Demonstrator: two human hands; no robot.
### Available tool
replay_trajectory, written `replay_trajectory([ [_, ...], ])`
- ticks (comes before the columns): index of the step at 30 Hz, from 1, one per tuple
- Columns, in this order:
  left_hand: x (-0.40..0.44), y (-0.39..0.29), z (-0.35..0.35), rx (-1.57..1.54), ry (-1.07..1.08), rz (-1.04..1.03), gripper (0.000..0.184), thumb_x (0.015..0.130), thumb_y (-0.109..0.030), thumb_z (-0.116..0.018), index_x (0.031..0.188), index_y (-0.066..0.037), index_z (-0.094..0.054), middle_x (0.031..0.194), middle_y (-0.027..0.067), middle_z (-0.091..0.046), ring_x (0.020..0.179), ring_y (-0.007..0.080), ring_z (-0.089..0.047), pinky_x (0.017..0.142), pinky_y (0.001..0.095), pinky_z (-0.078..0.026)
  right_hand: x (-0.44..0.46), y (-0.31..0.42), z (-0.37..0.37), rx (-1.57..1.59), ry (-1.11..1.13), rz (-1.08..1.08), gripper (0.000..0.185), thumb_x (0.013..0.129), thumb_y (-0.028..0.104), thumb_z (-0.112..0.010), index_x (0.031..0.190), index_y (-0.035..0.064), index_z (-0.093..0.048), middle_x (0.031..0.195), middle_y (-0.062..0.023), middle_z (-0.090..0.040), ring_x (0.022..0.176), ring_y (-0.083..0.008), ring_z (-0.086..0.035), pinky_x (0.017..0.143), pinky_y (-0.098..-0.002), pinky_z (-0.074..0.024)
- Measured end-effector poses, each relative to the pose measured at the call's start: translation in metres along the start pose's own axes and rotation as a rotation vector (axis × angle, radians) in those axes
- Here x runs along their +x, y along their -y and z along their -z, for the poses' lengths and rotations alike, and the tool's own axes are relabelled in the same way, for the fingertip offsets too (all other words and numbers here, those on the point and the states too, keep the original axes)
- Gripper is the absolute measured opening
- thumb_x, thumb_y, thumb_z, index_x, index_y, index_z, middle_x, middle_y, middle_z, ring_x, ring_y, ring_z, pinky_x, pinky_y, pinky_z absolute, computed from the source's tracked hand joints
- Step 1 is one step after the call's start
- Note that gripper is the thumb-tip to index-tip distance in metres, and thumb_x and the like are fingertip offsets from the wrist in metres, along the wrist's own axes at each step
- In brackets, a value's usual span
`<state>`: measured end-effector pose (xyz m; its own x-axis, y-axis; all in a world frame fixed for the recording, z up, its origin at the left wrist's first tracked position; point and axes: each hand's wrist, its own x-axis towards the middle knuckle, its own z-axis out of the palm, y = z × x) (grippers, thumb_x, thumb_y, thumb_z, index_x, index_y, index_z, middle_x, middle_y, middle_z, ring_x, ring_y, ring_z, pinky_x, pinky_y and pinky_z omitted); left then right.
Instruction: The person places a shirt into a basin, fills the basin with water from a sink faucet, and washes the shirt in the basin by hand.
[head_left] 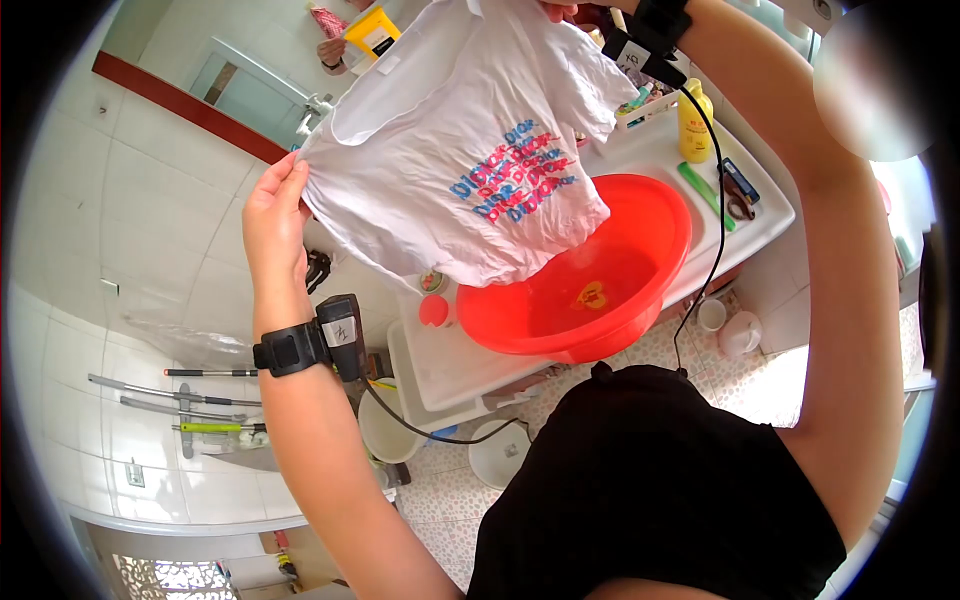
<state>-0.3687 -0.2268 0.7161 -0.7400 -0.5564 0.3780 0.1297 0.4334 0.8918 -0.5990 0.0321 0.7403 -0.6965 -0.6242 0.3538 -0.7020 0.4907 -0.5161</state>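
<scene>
A white T-shirt [420,150] with blue and pink lettering hangs spread out above a red plastic basin [640,230]. My left hand [277,215] pinches one edge of it between thumb and fingers. At the top edge of the view only a little of my right hand [562,9] shows; it appears closed at the shirt's other side, the rest cut off by the frame. The shirt's lower hem overlaps the basin's far rim. A yellow mark shows on the basin's inside bottom.
The basin stands on a white washstand [455,375]. To its right are a yellow bottle [694,125], a green comb [706,195] and small items. Buckets [390,425] sit below on the left. Mop handles [215,400] hang on the tiled wall. Cables run from both wrist devices.
</scene>
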Motion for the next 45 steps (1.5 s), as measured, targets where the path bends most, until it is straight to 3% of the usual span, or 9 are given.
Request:
replay_trajectory([
  [5, 0.007, 0.031, -0.011, -0.143, 0.091, 0.039, 0.024, 0.086, -0.012, -0.055, 0.107, 0.000, -0.055, 0.089, 0.0057, -0.062, 0.080, 0.0108, -0.058, 0.068, 0.0246, -0.047, -0.010, -0.007, -0.018, -0.038, 0.182, -0.065, 0.042, 0.085, 0.039, -0.049, 0.084, -0.0010, -0.063, 0.064, -0.0118, -0.063, 0.052, -0.0233, -0.059, 0.050, -0.0330, -0.0477],
  [7, 0.002, 0.066, -0.024, -0.206, 0.159, 0.122, 0.020, 0.085, -0.010, -0.053, 0.103, -0.002, -0.055, 0.084, 0.0034, -0.060, 0.077, 0.0100, -0.057, 0.067, 0.0244, -0.047, -0.004, -0.022, -0.048, -0.080, 0.347, -0.081, 0.021, 0.083, 0.022, -0.050, 0.086, 0.0021, -0.055, 0.077, -0.0069, -0.059, 0.062, -0.0132, -0.060, 0.056, -0.0280, -0.0492],
  [9, -0.008, 0.102, -0.046, -0.278, 0.209, 0.251, 0.014, 0.084, -0.009, -0.053, 0.097, -0.003, -0.056, 0.081, 0.0014, -0.059, 0.074, 0.0090, -0.055, 0.066, 0.0239, -0.046, -0.020, -0.052, -0.082, 0.036, 0.480, 0.126, 0.028, 0.086, 0.028, -0.047, 0.081, 0.0024, -0.056, 0.071, -0.0079, -0.061, 0.054, -0.0166, -0.061, 0.046, -0.0304, -0.0493],
  [13, -0.051, 0.148, -0.073, 0.070, 0.374, 0.362, 0.013, 0.086, -0.011, -0.052, 0.096, -0.004, -0.056, 0.086, 0.0027, -0.059, 0.078, 0.0097, -0.056, 0.067, 0.0227, -0.046, -0.066, -0.075, -0.123, 0.100, 0.843, 0.073, 0.029, 0.083, 0.029, -0.051, 0.075, 0.0016, -0.059, 0.068, -0.0089, -0.062, 0.057, -0.0157, -0.062, 0.050, -0.0299, -0.0495],
  [17, -0.081, 0.197, -0.069, 0.151, 0.396, 0.372, 0.013, 0.087, -0.011, -0.051, 0.094, -0.003, -0.057, 0.083, 0.0027, -0.060, 0.075, 0.0092, -0.055, 0.064, 0.0218, -0.045, -0.107, -0.121, -0.151, -0.074, 0.569, 0.403, 0.024, 0.079, 0.027, -0.056, 0.076, 0.0029, -0.059, 0.069, -0.0137, -0.061, 0.062, -0.0289, -0.058, 0.058, -0.0378, -0.0458],
  [20, -0.103, 0.233, -0.063, 0.232, 0.398, 0.375, 0.012, 0.086, -0.011, -0.053, 0.091, 0.000, -0.057, 0.077, 0.0041, -0.061, 0.067, 0.0105, -0.057, 0.061, 0.0240, -0.046, -0.136, -0.144, -0.163, 0.036, 0.524, 0.303, 0.024, 0.079, 0.026, -0.056, 0.076, 0.0025, -0.059, 0.069, -0.0159, -0.059, 0.066, -0.0340, -0.055, 0.061, -0.0402, -0.0440],
  [30, -0.142, 0.268, -0.067, 0.420, 0.204, 0.227, 0.009, 0.082, -0.010, -0.057, 0.085, -0.001, -0.059, 0.075, 0.0066, -0.063, 0.066, 0.0131, -0.059, 0.062, 0.0255, -0.046, -0.162, -0.190, -0.197, 0.136, 0.354, -0.133, 0.031, 0.080, 0.024, -0.056, 0.065, -0.0031, -0.051, 0.058, -0.0194, -0.047, 0.052, -0.0323, -0.043, 0.052, -0.0398, -0.0360],
  [36, -0.146, 0.259, -0.070, 0.344, 0.117, 0.246, 0.010, 0.084, -0.012, -0.057, 0.086, -0.002, -0.059, 0.073, 0.0070, -0.062, 0.066, 0.0147, -0.059, 0.061, 0.0275, -0.045, -0.171, -0.186, -0.213, 0.196, 0.249, -0.119, 0.032, 0.081, 0.021, -0.054, 0.063, -0.0046, -0.045, 0.054, -0.0193, -0.036, 0.048, -0.0284, -0.030, 0.048, -0.0386, -0.0314],
  [45, -0.148, 0.264, -0.071, 0.297, 0.070, 0.232, 0.010, 0.084, -0.011, -0.057, 0.086, -0.002, -0.059, 0.072, 0.0062, -0.062, 0.064, 0.0125, -0.058, 0.060, 0.0260, -0.045, -0.174, -0.185, -0.213, 0.272, 0.128, -0.162, 0.033, 0.081, 0.019, -0.054, 0.062, -0.0050, -0.044, 0.053, -0.0192, -0.034, 0.047, -0.0263, -0.030, 0.047, -0.0380, -0.0312],
])
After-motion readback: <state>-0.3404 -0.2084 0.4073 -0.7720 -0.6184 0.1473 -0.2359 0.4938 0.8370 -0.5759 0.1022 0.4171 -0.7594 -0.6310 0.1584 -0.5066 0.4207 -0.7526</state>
